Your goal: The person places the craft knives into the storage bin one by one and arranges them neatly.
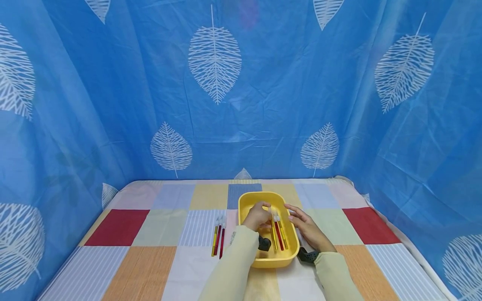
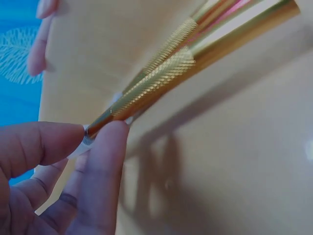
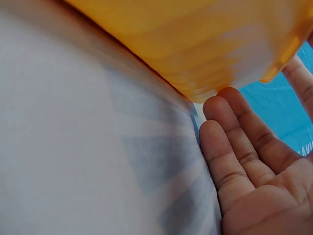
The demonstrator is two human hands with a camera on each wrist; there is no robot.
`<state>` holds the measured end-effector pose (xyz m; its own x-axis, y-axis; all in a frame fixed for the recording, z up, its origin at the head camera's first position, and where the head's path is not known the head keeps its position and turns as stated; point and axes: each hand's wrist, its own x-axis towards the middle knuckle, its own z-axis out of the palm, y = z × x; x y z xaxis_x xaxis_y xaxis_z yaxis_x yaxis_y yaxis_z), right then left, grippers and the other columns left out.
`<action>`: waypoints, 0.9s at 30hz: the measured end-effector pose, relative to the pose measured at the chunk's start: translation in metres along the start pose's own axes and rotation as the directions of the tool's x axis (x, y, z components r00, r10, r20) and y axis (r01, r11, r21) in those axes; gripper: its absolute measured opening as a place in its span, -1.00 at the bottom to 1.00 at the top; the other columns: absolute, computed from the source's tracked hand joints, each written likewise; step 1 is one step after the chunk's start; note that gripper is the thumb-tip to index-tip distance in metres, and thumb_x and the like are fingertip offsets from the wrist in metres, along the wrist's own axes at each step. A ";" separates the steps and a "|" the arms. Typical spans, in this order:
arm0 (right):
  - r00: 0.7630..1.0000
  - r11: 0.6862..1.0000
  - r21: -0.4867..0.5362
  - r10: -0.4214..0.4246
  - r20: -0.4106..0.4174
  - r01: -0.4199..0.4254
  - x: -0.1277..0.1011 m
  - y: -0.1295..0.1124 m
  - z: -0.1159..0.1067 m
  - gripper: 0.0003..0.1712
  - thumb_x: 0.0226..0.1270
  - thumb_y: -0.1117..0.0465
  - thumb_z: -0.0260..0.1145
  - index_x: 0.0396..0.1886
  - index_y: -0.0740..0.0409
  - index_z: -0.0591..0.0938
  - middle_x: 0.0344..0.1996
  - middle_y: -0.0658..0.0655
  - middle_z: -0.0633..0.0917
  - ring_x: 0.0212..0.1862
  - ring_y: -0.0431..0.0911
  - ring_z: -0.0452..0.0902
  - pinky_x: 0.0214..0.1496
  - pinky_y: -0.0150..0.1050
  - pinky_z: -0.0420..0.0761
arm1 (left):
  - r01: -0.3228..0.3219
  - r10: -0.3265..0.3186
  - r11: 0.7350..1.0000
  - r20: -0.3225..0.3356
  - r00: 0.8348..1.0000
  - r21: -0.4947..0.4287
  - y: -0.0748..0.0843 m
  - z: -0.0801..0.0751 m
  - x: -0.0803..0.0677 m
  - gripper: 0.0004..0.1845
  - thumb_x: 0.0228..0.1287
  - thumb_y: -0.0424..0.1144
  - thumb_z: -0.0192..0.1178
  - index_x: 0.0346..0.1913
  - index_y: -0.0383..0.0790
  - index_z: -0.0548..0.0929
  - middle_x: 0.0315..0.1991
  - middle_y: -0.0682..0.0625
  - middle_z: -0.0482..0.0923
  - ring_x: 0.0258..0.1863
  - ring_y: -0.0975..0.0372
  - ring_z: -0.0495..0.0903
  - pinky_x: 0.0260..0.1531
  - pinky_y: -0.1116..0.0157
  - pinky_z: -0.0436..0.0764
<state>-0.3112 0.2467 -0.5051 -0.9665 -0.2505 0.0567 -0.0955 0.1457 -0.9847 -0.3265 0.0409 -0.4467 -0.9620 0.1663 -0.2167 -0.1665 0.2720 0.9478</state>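
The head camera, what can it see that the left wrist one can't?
Only the head view shows the three pens lying on the patchwork cloth and both sleeves.

Only the left wrist view clearly shows the criss-cross pattern on the gold pens.

Both show those gold pens, the yellow tray, the blue curtain, the left grip and part of the right grip.

Tools (image 1: pixel 279 236) in tray (image 1: pixel 274 263), more tools (image 1: pixel 217 240) left of it, curtain (image 1: pixel 263 104) behind

White pen tip (image 2: pixel 79 148) half-hidden (by fingertips (image 2: pixel 110 139)).
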 end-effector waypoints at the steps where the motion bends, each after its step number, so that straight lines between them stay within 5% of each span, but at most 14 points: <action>1: 1.000 1.000 -0.002 0.000 -0.002 0.000 0.000 0.000 0.000 -0.33 0.75 0.15 0.15 0.69 0.25 0.28 0.44 0.51 0.44 0.38 0.28 0.53 0.30 -0.10 0.70 | 0.005 -0.005 1.000 0.000 1.000 0.008 -0.001 0.001 0.001 -0.50 0.47 -0.57 0.18 0.43 -0.36 0.54 -0.29 -0.13 0.62 -0.52 0.20 0.53 -0.56 0.39 0.66; 15: 1.000 1.000 -0.013 -0.006 0.001 0.006 -0.001 -0.001 -0.001 -0.34 0.75 0.16 0.15 0.68 0.27 0.29 0.42 0.51 0.45 0.38 0.26 0.52 0.28 -0.24 0.66 | 0.046 -0.043 0.995 -0.037 0.998 0.084 -0.006 0.008 0.006 -0.53 0.38 -0.62 0.30 0.31 -0.33 0.62 -0.15 -0.18 0.66 -0.62 0.24 0.55 -0.50 0.36 0.73; 27: 1.000 1.000 -0.006 -0.017 0.011 0.017 0.001 0.000 -0.002 -0.34 0.75 0.17 0.13 0.68 0.29 0.28 0.44 0.53 0.42 0.37 0.27 0.53 0.25 -0.24 0.68 | 0.024 -0.007 0.975 -0.079 0.997 0.219 -0.005 0.010 0.012 -0.51 0.34 -0.62 0.32 0.29 -0.29 0.68 -0.04 -0.22 0.68 -0.62 0.27 0.50 -0.54 0.43 0.65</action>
<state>-0.3122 0.2482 -0.5051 -0.9620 -0.2635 0.0719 -0.1137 0.1468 -0.9826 -0.3351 0.0510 -0.4567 -0.9749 0.0886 -0.2041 -0.1384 0.4766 0.8682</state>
